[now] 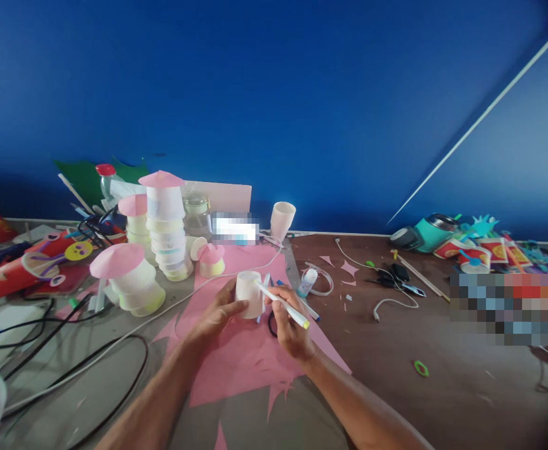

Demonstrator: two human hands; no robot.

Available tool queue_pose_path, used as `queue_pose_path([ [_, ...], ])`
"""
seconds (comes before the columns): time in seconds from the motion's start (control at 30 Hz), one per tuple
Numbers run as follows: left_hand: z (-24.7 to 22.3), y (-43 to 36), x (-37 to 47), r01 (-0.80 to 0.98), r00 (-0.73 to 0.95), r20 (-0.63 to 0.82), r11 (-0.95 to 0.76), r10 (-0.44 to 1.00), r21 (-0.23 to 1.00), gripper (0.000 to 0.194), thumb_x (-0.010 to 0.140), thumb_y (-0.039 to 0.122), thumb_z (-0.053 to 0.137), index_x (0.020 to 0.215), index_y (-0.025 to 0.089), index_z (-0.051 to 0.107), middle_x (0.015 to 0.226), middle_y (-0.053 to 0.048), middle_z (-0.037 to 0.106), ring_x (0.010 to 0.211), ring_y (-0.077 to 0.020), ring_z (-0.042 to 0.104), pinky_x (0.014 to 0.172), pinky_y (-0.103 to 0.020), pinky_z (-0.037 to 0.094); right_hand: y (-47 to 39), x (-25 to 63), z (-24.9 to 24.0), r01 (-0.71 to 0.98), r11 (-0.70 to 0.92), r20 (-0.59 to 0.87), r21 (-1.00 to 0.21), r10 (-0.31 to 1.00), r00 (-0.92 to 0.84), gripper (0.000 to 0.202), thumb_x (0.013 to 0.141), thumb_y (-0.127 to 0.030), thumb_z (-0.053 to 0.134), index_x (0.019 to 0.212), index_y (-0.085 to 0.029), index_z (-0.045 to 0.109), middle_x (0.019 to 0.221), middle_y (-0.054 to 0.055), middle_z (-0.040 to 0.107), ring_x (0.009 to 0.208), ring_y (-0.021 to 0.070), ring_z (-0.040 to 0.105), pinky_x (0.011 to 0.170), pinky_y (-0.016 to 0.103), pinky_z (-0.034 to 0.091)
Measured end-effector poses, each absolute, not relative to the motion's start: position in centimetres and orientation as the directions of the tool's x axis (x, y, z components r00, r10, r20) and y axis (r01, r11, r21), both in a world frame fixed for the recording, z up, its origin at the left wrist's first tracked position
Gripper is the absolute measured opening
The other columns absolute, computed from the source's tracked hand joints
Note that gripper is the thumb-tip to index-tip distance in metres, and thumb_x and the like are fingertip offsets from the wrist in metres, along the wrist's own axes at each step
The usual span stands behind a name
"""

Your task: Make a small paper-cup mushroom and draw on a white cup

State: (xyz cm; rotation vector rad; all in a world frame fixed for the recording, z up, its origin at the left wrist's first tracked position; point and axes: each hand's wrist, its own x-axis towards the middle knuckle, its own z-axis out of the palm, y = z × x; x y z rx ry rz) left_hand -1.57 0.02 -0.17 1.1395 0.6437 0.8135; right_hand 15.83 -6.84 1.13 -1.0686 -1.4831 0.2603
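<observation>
Slantwise, the right hand (292,331) grips a marker (291,310), tip toward ten o'clock; the left hand (222,309) grasps a cup (249,290).

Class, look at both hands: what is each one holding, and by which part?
The left hand holds a white cup by its side, thumb against the wall. The right hand holds a white marker by its barrel.

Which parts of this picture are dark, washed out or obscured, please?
In the head view, the smooth blue wall darkens toward its lower left; the white tapered cup looks pale, showing little surface detail; pixelated blocks obscure patches at centre and right.
</observation>
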Motion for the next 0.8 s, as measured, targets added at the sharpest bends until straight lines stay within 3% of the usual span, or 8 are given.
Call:
queue_pose_path([
  [0.37, -0.65, 0.34, -1.68, -0.242, 0.547, -0.047, 0.212, 0.836, 0.947, 0.055, 0.078, 0.031, 0.070, 0.132, 0.026, 0.062, 0.132, -0.008, 0.070, 0.117, -0.0337, 0.064, 0.091, -0.041, 0.052, -6.21, 16.31, 0.71, 0.462, 0.530, 0.664, -0.711, 0.723, 0.192, 0.030, 0.107, -0.042, 0.040, 0.102, -0.023, 0.063, 0.083, 0.003, 0.066, 0.074, 0.0183, 0.066, 0.068, 0.033, 0.056],
  [0.8, -0.33, 0.49, -1.57, -0.307, 0.525, -0.034, 0.226, 0.850, 0.924, 0.051, 0.075, 0.033, 0.073, 0.124, 0.022, 0.066, 0.116, -0.007, 0.075, 0.112, -0.0340, 0.066, 0.089, -0.040, 0.053, -6.57, 16.18, 0.75, 0.449, 0.501, 0.632, -0.740, 0.747, 0.206, 0.033, 0.106, -0.046, 0.041, 0.100, -0.023, 0.065, 0.082, 0.003, 0.068, 0.071, 0.0178, 0.066, 0.066, 0.031, 0.056],
])
